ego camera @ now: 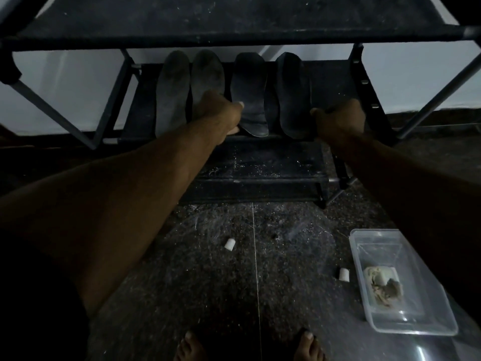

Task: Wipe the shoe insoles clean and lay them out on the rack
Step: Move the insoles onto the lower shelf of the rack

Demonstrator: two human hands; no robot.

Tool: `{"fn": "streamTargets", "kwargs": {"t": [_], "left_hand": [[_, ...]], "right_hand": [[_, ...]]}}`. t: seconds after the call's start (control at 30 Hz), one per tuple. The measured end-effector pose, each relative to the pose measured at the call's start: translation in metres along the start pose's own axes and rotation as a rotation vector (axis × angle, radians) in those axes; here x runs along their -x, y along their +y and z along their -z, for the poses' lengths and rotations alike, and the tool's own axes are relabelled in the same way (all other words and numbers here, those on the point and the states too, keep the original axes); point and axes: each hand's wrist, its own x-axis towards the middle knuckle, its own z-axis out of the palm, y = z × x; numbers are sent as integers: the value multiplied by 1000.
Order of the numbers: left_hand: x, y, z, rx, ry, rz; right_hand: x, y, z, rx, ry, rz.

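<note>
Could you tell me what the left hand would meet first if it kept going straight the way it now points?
The left hand points up along the rack shelf and already rests on the second insole from the left. Going on, it would most likely slide along that insole; depth is hard to judge.

You have four insoles lined up side by side on the rack's [335, 82] middle shelf, toes pointing to the wall. The two left ones [173, 92] [208, 71] are grey and dusty-looking — flat, close together. The third [248, 92] is darker, its heel curling up at the shelf's front edge. The fourth [292, 95] — darkest — lies furthest right, heel overhanging slightly.
</note>
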Motion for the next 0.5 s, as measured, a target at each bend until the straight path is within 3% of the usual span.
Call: {"fn": "streamTargets", "kwargs": {"t": [0.13, 0.27, 0.5], "left_hand": [[14, 0, 24, -104, 10, -90], [23, -14, 63, -432, 227, -237], [34, -23, 73, -559, 127, -169]], "right_hand": [[19, 1, 14, 41, 25, 109], [44, -15, 11, 75, 8, 197], [64, -40, -17, 126, -132, 355]]}}
